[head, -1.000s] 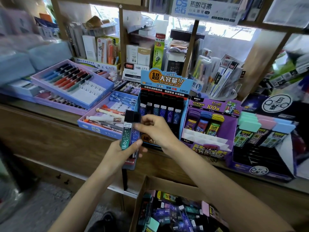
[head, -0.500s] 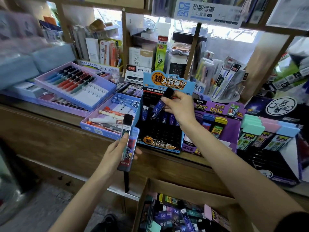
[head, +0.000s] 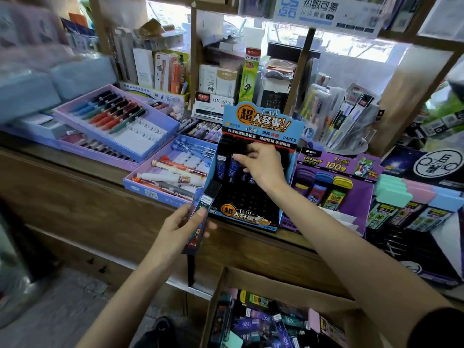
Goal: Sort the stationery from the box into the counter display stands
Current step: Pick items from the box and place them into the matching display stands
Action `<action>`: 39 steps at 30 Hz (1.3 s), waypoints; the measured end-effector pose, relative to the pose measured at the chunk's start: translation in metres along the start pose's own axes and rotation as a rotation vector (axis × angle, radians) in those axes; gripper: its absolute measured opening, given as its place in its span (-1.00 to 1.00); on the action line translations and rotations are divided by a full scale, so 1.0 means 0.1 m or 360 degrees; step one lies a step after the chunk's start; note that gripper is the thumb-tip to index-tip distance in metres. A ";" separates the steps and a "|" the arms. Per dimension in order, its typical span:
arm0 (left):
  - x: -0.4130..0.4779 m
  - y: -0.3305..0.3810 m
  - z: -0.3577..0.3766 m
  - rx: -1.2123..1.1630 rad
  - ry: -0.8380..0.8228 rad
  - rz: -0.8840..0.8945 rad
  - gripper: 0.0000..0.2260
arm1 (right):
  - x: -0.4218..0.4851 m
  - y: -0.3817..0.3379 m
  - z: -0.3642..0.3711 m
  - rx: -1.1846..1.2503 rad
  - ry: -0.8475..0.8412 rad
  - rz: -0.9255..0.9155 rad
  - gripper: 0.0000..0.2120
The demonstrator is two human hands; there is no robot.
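Counter (head: pixel 75 187); bare slots (head: pixel 242 197) below right hand (head: pixel 262 164)

Centre frame, the blue display stand (head: pixel 261 121) has a header reading "1=10", "2B/0.7MM MPR-2086A" and "24PCS". The purple stand (head: pixel 336 164) to its right says "ULTRAMAN" and "100". Behind, a white box (head: pixel 213 102) shows "1120". The lead case (head: pixel 204 202) at lower centre reads "2B/0.7".

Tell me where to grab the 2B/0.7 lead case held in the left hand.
Pinch the lead case by its black cap end, coming from above right. That end juts free past the left hand, whose thumb presses its middle; the case tilts up toward the blue stand.
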State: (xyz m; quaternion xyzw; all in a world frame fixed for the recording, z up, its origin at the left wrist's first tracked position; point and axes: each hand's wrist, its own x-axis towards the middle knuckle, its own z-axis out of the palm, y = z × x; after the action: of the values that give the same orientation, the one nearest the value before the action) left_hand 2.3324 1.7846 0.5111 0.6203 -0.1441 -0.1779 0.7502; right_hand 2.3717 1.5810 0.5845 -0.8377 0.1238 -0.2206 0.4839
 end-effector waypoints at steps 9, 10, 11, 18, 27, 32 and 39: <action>0.00 0.00 0.03 0.0014 -0.0004 0.0037 -0.72 | 0.01 0.03 0.09 -0.0611 -0.0050 -0.0088 -0.60; 0.00 0.01 0.03 0.0010 -0.0007 0.0037 -0.72 | 0.00 0.02 0.08 -0.0715 -0.0099 -0.0070 -0.59; 0.00 0.01 0.03 0.0009 -0.0012 0.0034 -0.72 | -0.02 0.01 0.06 -0.0801 -0.0147 -0.0039 -0.61; 0.02 0.04 0.10 -0.0016 -0.0022 0.0025 -0.73 | -0.61 -0.14 -0.10 0.0272 -0.0348 0.0171 -0.71; -0.04 0.10 0.34 0.0057 -0.0095 0.0037 -0.67 | -0.90 -0.08 -0.14 0.0451 -0.0345 0.0219 -0.93; -0.05 0.14 0.31 0.0102 -0.0075 0.0034 -0.71 | -0.57 -0.17 -0.48 0.0814 -0.0033 0.0268 -0.86; -0.05 0.16 0.24 0.0085 0.0042 0.0021 -0.84 | -0.22 -0.08 -0.43 0.0194 0.0209 -0.0072 -0.87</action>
State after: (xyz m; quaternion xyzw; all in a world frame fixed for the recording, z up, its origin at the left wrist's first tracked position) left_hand 2.3191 1.7679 0.5312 0.6414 -0.1429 -0.1608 0.7364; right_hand 2.3316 1.5614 0.6046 -0.7931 0.1228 -0.2930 0.5197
